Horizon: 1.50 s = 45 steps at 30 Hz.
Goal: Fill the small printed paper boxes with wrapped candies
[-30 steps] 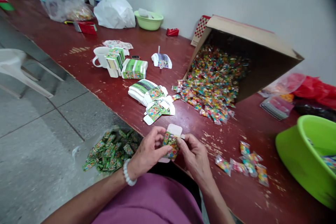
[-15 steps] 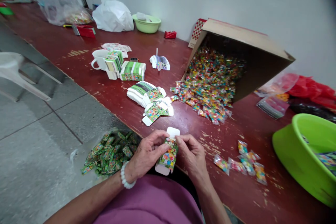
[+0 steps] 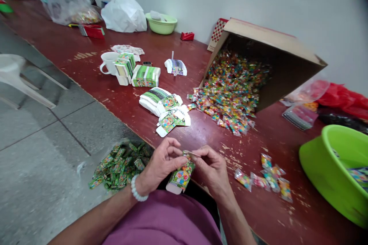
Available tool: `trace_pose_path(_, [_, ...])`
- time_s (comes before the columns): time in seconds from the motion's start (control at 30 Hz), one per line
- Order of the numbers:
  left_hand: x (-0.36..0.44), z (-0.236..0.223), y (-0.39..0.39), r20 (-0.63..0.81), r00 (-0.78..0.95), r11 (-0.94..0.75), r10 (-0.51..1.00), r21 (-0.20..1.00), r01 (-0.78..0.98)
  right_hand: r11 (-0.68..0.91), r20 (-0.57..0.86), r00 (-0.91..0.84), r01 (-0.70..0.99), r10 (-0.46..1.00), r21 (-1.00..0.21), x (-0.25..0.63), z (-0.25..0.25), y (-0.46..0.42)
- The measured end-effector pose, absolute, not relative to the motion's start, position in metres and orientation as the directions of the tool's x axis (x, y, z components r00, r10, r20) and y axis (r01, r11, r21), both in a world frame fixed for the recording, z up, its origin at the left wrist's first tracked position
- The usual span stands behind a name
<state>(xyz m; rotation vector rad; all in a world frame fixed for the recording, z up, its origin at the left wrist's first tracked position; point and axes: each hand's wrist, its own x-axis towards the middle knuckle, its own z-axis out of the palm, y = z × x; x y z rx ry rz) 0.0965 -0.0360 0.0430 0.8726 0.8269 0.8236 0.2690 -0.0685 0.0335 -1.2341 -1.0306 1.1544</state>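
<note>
Carton (image 3: 184,175) with green print was in the air between both hands, beside the near edge of the counter (image 3: 212,141) and in front of the purple clothing (image 3: 163,220). Its long axis was slanting: the lower end, with a pale flap, pointed toward the body and a little to the left, and the upper end pointed away, toward the right hand (image 3: 214,168). The left hand (image 3: 161,164) held the carton with the thumb on its printed face; the right fingers were narrow, pinching the flap at the upper end. The counter edge ran obliquely from upper left to lower right. Bare, worn red surface lay between the hands and the heap of wrapped candies (image 3: 230,92), giving some room. This heap filled part of the tipped cardboard box (image 3: 267,38) and spilled through its mouth. The green basin (image 3: 319,172) at right contained printed pieces, partly hidden. Below the edge, at left, many filled-out green cartons (image 3: 119,166) lay piled on clear plastic.
</note>
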Motion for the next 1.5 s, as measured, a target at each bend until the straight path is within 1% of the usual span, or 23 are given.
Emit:
trace_pose_path(0.07, [0.098,0.042,-0.037,-0.335,0.552,0.553,0.764,0.780,-0.293,0.033,0.025,0.169,-0.043,0.985,-0.999,0.268,0.034,-0.070])
trace_pose_path(0.13, [0.101,0.039,-0.038,-0.385,0.691,0.703,0.612,0.665,-0.252,0.051,0.051,0.149,0.005,0.988,-0.999,0.266,0.035,-0.070])
trace_pose_path(0.17, [0.102,0.037,-0.038,-0.409,0.724,0.752,0.556,0.618,-0.229,0.070,0.076,0.120,0.052,0.990,-0.996,0.266,0.037,-0.070])
trace_pose_path(0.23, [0.104,0.034,-0.039,-0.455,0.715,0.788,0.531,0.574,-0.221,0.139,0.146,0.039,0.157,0.988,-0.978,0.266,0.040,-0.070])
trace_pose_path(0.27, [0.105,0.032,-0.039,-0.471,0.688,0.782,0.552,0.580,-0.230,0.169,0.173,0.004,0.180,0.985,-0.969,0.266,0.042,-0.070])
trace_pose_path(0.33, [0.106,0.031,-0.039,-0.474,0.646,0.744,0.598,0.628,-0.228,0.158,0.156,-0.024,0.132,0.987,-0.979,0.266,0.046,-0.069])
trace_pose_path(0.4, [0.106,0.032,-0.039,-0.462,0.624,0.698,0.630,0.689,-0.194,0.080,0.080,-0.019,0.054,0.997,-0.995,0.266,0.049,-0.068])
trace_pose_path(0.53, [0.106,0.036,-0.040,-0.434,0.610,0.615,0.663,0.780,-0.113,-0.075,-0.075,-0.021,0.007,0.997,-0.997,0.265,0.049,-0.064])
trace_pose_path(0.7, [0.105,0.044,-0.040,-0.379,0.618,0.500,0.689,0.866,-0.025,-0.222,-0.218,-0.043,-0.250,0.975,-0.942,0.262,0.045,-0.060])
trace_pose_path(0.77, [0.103,0.045,-0.039,-0.369,0.620,0.480,0.692,0.877,-0.013,-0.218,-0.220,-0.023,-0.267,0.975,-0.939,0.261,0.044,-0.060])
trace_pose_path(0.87, [0.101,0.043,-0.038,-0.347,0.619,0.472,0.704,0.880,-0.044,-0.132,-0.128,-0.034,-0.235,0.991,-0.963,0.262,0.045,-0.063])
trace_pose_path(0.97, [0.100,0.042,-0.038,-0.342,0.615,0.482,0.711,0.873,-0.072,-0.010,-0.003,-0.060,-0.127,0.998,-0.992,0.262,0.048,-0.067])
trace_pose_path(1.03, [0.101,0.042,-0.039,-0.360,0.601,0.499,0.714,0.863,-0.075,0.119,0.118,-0.034,0.042,0.992,-0.992,0.259,0.049,-0.070])
trace_pose_path(1.13, [0.102,0.044,-0.040,-0.363,0.567,0.488,0.740,0.869,-0.080,0.311,0.326,0.000,0.299,0.945,-0.902,0.249,0.049,-0.074])
trace_pose_path(1.2, [0.102,0.045,-0.039,-0.354,0.572,0.485,0.740,0.870,-0.089,0.342,0.360,-0.016,0.361,0.933,-0.868,0.246,0.048,-0.074])
trace_pose_path(1.23, [0.101,0.045,-0.039,-0.359,0.579,0.499,0.732,0.861,-0.097,0.318,0.330,-0.030,0.359,0.944,-0.877,0.249,0.046,-0.071])
trace_pose_path(1.3, [0.101,0.043,-0.036,-0.380,0.581,0.542,0.720,0.830,-0.128,0.218,0.217,-0.043,0.354,0.975,-0.909,0.267,0.040,-0.061])
trace_pose_path(1.33, [0.101,0.042,-0.035,-0.388,0.571,0.559,0.723,0.815,-0.153,0.141,0.150,-0.004,0.376,0.989,-0.916,0.283,0.036,-0.053])
trace_pose_path(1.37, [0.100,0.041,-0.033,-0.392,0.558,0.570,0.731,0.801,-0.184,0.083,0.137,0.092,0.441,0.986,-0.894,0.303,0.031,-0.043])
trace_pose_path(1.4, [0.100,0.040,-0.031,-0.389,0.546,0.575,0.742,0.788,-0.221,0.014,0.158,0.219,0.544,0.963,-0.839,0.326,0.025,-0.033])
trace_pose_path(1.43, [0.099,0.039,-0.029,-0.377,0.537,0.574,0.754,0.776,-0.262,-0.076,0.211,0.348,0.656,0.914,-0.751,0.350,0.018,-0.023])
trace_pose_path(1.47, [0.099,0.038,-0.027,-0.366,0.530,0.573,0.765,0.763,-0.300,-0.182,0.263,0.431,0.752,0.863,-0.634,0.375,0.012,-0.013])
trace_pose_path(1.5, [0.099,0.037,-0.026,-0.364,0.526,0.578,0.769,0.748,-0.326,-0.243,0.273,0.476,0.767,0.836,-0.594,0.397,0.006,-0.005])
